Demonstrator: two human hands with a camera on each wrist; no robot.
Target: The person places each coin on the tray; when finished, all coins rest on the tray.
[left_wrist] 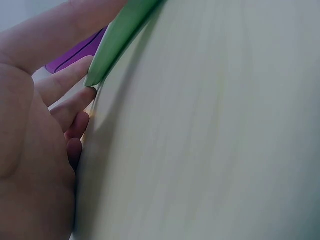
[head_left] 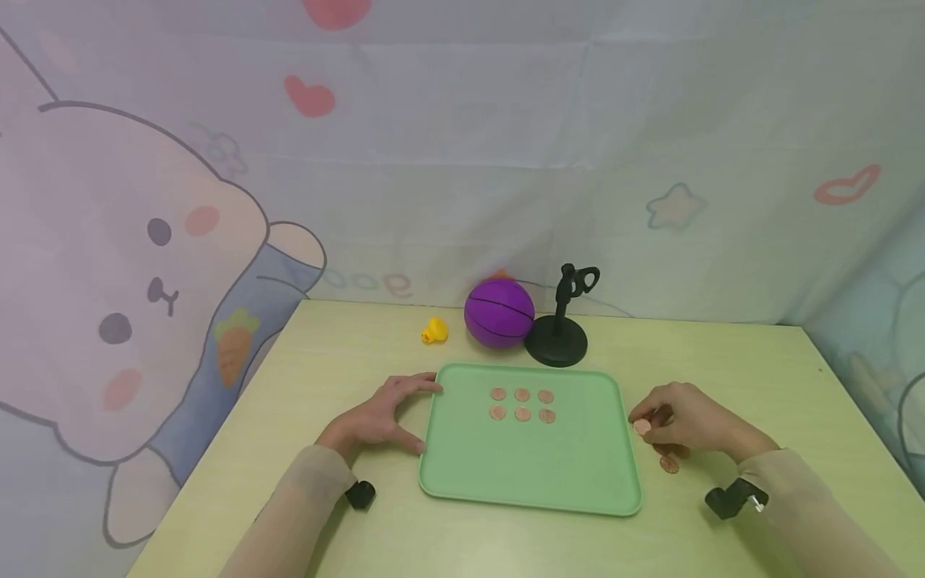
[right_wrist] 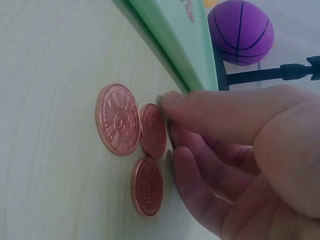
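A green tray [head_left: 527,474] lies on the table with copper coins [head_left: 523,394] on it in two rows of three. My left hand [head_left: 376,413] is at the tray's left side, thumb and fingers spread, fingertips right at the rim. Beyond the tray's right edge, my right hand [head_left: 690,417] pinches a copper coin [head_left: 641,427] between thumb and fingers. Close under those fingers, the right wrist view shows loose coins on the table: a larger one [right_wrist: 118,119], one beside it [right_wrist: 153,131] and one below [right_wrist: 147,186]. The larger coin bears a raised thumbs-up design.
Behind the tray stand a purple ball [head_left: 499,313] and a black stand [head_left: 556,341] with a round base. A small yellow toy [head_left: 435,331] is left of the ball. A patterned cloth [head_left: 462,160] hangs behind the table's back edge.
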